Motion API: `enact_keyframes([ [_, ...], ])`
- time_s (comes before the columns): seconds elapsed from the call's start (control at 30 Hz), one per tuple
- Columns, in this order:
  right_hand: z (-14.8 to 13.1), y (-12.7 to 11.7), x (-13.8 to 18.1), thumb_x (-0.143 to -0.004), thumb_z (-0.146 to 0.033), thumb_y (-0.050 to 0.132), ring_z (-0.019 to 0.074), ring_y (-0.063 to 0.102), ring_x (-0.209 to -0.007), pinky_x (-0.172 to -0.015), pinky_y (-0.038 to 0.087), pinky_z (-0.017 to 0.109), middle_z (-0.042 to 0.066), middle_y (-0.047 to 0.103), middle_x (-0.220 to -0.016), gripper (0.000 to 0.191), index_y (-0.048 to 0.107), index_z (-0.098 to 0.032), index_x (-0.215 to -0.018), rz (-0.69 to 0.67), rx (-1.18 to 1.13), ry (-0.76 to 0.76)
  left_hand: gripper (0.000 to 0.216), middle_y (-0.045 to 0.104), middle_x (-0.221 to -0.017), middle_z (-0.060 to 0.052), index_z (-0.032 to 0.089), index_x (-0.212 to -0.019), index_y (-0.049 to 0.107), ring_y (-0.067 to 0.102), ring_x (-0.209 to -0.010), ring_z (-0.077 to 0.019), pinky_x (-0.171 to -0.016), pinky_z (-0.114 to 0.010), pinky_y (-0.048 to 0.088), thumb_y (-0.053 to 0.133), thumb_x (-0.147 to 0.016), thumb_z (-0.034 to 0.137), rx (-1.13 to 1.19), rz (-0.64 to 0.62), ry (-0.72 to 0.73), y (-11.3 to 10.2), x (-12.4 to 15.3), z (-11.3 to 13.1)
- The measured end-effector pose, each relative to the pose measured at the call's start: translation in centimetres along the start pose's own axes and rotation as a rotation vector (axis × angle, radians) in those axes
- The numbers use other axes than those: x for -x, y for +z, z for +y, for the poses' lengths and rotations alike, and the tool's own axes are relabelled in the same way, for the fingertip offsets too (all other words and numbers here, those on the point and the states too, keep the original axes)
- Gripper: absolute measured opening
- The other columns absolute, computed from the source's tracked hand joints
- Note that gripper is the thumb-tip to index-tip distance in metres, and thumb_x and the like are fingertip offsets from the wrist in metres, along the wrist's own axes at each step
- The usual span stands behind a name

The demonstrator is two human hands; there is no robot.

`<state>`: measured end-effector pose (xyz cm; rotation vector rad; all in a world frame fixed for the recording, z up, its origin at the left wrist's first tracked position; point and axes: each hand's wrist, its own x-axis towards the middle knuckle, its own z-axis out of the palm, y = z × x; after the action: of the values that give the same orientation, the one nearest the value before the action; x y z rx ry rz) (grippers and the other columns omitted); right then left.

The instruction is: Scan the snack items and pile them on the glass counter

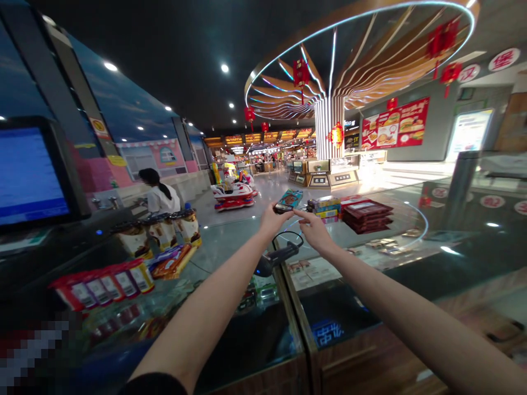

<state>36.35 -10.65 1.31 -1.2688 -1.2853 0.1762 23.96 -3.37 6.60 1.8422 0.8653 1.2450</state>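
Note:
A small blue packet with a brown picture on its face (pixel 289 201) is raised above the glass counter. My left hand (pixel 272 220) is closed around its near left edge. My right hand (pixel 315 231) is just to the right, its fingers stretched toward the packet's lower corner; whether they touch it is hard to tell. Below my hands, a black handheld scanner (pixel 276 259) lies on the counter seam. To the right stand small stacked colourful boxes (pixel 324 207) and a pile of flat dark red packs (pixel 366 214).
On the left are a monitor (pixel 33 173), a row of barcoded red packets (pixel 107 288), wrapped bars (pixel 173 262) and several tubs (pixel 160 231). Beyond the glass counter (pixel 230 236), a person in white (pixel 162 195) is near a red-and-white kiddie ride (pixel 233 192).

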Motion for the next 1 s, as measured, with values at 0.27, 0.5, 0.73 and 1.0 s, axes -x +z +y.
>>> enact_keyframes([
  [0.27,1.9,-3.0,-1.2,-0.073,-0.005,0.047,0.0170,0.066,-0.090,-0.085,0.055,0.035,0.008,0.070,-0.117,0.061,0.064,-0.019,-0.129,0.014,-0.048,0.138,0.063,0.071,-0.115,-0.010,0.018,-0.119,0.060,0.065,-0.108,-0.0230,-0.092,-0.031,0.047,0.085,-0.064,0.035,-0.190,-0.016,0.007,1.1,-1.0,-1.0],
  [0.5,3.1,-6.2,-3.1,-0.073,-0.005,0.048,0.0182,0.068,-0.092,-0.086,0.054,0.033,0.008,0.073,-0.112,0.063,0.060,-0.015,-0.134,0.089,0.004,0.203,0.063,0.071,-0.115,-0.012,0.014,-0.116,0.060,0.064,-0.108,-0.0238,-0.097,-0.036,0.046,0.085,-0.060,0.029,-0.060,-0.188,-0.003,1.4,-1.8,-1.0],
  [0.73,4.3,-8.0,-4.4,-0.073,-0.005,0.050,0.0196,0.069,-0.100,-0.089,0.055,0.033,0.009,0.071,-0.119,0.060,0.062,-0.016,-0.130,0.107,0.006,0.246,0.064,0.069,-0.118,-0.014,0.011,-0.118,0.058,0.064,-0.109,-0.0240,-0.100,-0.040,0.045,0.083,-0.060,0.022,0.018,-0.326,-0.029,2.2,-2.5,-0.8],
  [1.0,5.9,-9.8,-7.0,-0.071,-0.003,0.049,0.0204,0.068,-0.106,-0.094,0.055,0.037,0.006,0.071,-0.119,0.057,0.066,-0.018,-0.124,0.113,0.011,0.205,0.056,0.070,-0.113,-0.010,0.013,-0.119,0.062,0.063,-0.102,-0.0213,-0.098,-0.039,0.046,0.078,-0.066,0.026,-0.026,-0.433,0.053,4.5,-5.6,0.0],
])
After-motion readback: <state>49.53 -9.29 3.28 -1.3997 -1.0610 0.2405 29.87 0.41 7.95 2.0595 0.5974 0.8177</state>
